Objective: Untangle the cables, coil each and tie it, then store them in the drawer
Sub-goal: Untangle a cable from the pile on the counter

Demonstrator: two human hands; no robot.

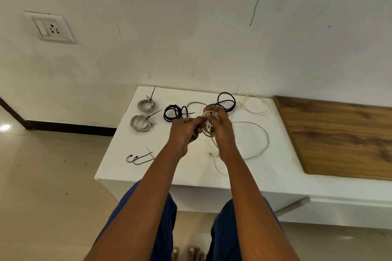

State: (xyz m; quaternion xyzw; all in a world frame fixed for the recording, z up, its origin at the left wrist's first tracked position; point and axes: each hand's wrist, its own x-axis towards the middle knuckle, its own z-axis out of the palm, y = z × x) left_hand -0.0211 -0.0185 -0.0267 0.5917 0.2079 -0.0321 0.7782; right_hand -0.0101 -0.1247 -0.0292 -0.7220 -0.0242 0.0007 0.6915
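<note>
Left of my left hand [186, 131] three tied coils [142, 122] lie done, while both hands grip a thin white cable [209, 128], loose black cable [226, 100] waiting beyond my right hand [221, 131].

White wall [191, 17], wall socket [51, 27], perhaps tiled floor [53, 165].

Nothing readable here, honestly. No text, labels, brand marks or numbers show on the cables [250, 133], the tabletop [191, 165] or the wall socket [49, 27].
</note>
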